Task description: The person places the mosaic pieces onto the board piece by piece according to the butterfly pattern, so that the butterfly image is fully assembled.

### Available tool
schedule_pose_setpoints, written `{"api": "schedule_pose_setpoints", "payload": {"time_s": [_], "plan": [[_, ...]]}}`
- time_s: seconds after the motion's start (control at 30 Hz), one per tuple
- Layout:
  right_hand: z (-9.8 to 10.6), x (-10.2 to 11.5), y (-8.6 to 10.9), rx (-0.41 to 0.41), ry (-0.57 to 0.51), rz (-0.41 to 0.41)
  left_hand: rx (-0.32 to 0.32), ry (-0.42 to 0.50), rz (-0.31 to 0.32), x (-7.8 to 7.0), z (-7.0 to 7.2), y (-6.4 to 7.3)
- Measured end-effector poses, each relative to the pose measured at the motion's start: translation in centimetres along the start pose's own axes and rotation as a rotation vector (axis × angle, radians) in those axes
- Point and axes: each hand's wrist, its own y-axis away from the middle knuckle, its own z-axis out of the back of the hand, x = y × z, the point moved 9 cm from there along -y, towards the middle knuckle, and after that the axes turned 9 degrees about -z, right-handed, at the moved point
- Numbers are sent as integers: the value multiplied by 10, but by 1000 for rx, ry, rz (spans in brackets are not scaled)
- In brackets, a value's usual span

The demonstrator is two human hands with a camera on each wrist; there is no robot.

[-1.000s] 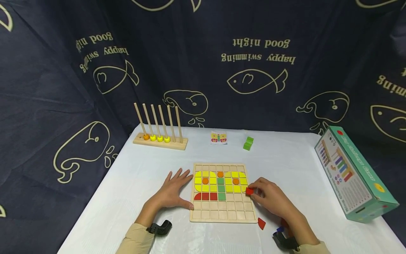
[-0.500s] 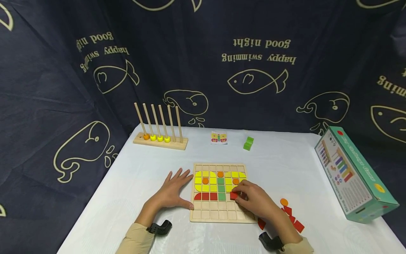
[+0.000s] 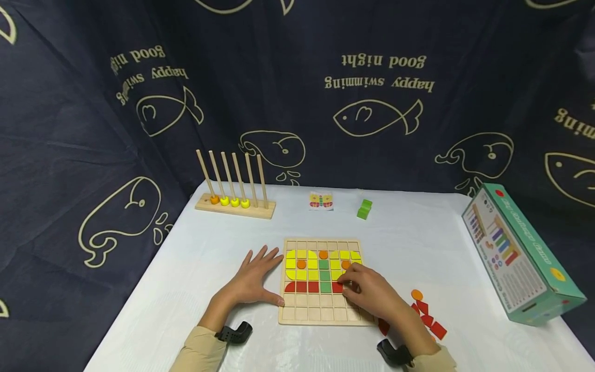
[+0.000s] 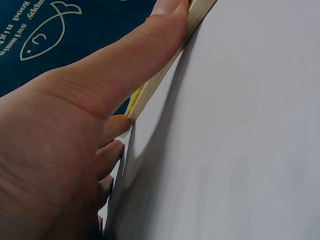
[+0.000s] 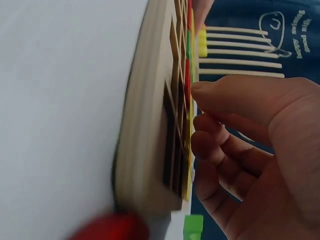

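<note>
A wooden grid board point(image 3: 321, 314) lies on the table, with yellow, orange, green and red tiles in its cells. My left hand point(image 3: 251, 281) is spread at its left side, thumb and fingertips touching the edge; the left wrist view shows the thumb point(image 4: 135, 55) along the board's rim. My right hand point(image 3: 372, 292) is over the board's right half. Its thumb and bent fingers are at a red square tile point(image 3: 338, 287), which lies flat in the cell right of the green column. In the right wrist view the thumb point(image 5: 225, 95) and fingertips stand apart, with no tile between them.
Loose red tiles point(image 3: 438, 329) and an orange disc point(image 3: 417, 295) lie right of my right forearm. Farther back are a pegged wooden stand point(image 3: 260, 211), a butterfly pattern card point(image 3: 321, 201) and green blocks point(image 3: 364, 209). A green box point(image 3: 520, 258) stands at the right.
My right hand has carried the red square tile leftward from the board's right edge, and the tile now lies flat in a cell. My left hand has stayed in place.
</note>
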Motion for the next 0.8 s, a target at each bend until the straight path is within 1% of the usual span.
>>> {"api": "schedule_pose_setpoints", "payload": {"time_s": [0.13, 0.3, 0.37, 0.5, 0.57, 0.6, 0.8], "plan": [[8, -9, 6, -6, -20, -12, -1, 2, 4, 1, 0, 0], [19, -27, 18, -19, -39, -26, 1, 1, 0, 0, 1, 0], [24, -37, 24, -21, -47, -61, 2, 1, -5, 0, 1, 0], [30, -60, 36, -13, -47, -182, 7, 7, -7, -1, 1, 0], [35, -71, 42, -13, -45, -223, 6, 11, -7, -1, 1, 0], [37, -76, 46, -13, -48, -237, 6, 13, -7, -2, 1, 0], [55, -98, 67, -31, -85, -257, 4, 26, -11, -2, 1, 0]]}}
